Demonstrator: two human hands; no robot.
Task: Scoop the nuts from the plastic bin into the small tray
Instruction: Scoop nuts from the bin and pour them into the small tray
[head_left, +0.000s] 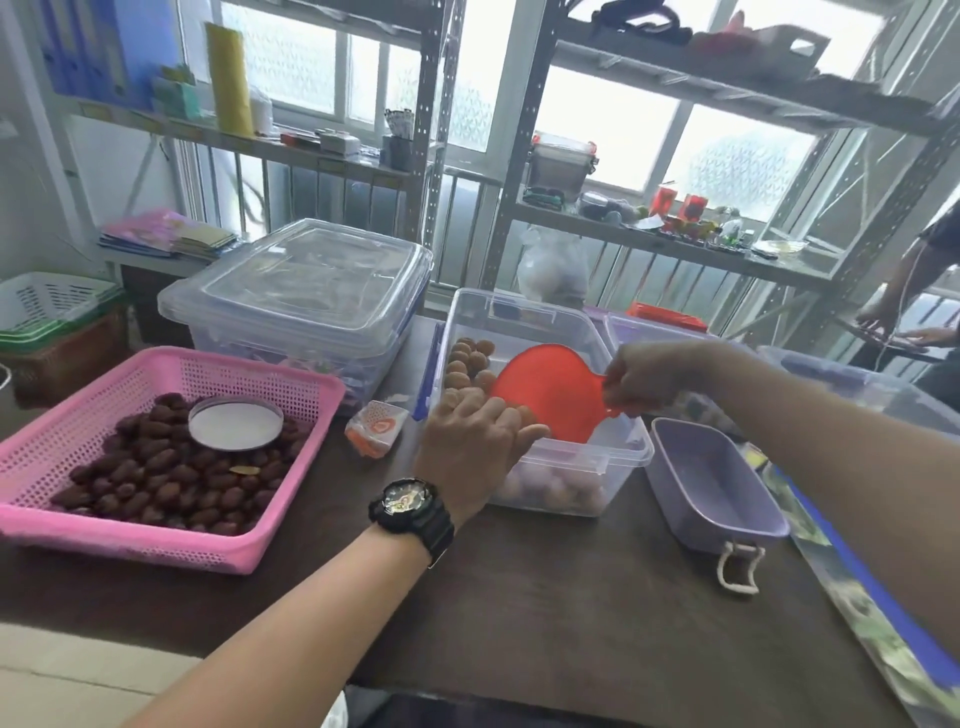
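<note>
A clear plastic bin (571, 462) in the middle of the dark table holds several tan walnuts (466, 361). My right hand (649, 371) grips the handle of a red scoop (545, 389), whose bowl lies inside the bin over the nuts. My left hand (475, 441) rests on the bin's near left rim, fingers curled over the edge among the nuts. A black watch sits on that wrist. The small lilac tray (691, 483) stands to the right of the bin, with nothing visible in it and a rope loop at its near end.
A pink basket (291, 478) of dark red dates with a round white lid stands at left. A lidded clear box (296, 301) sits behind it. A small snack packet (376, 426) lies between basket and bin. Another person's hands show at far right. Shelves stand behind.
</note>
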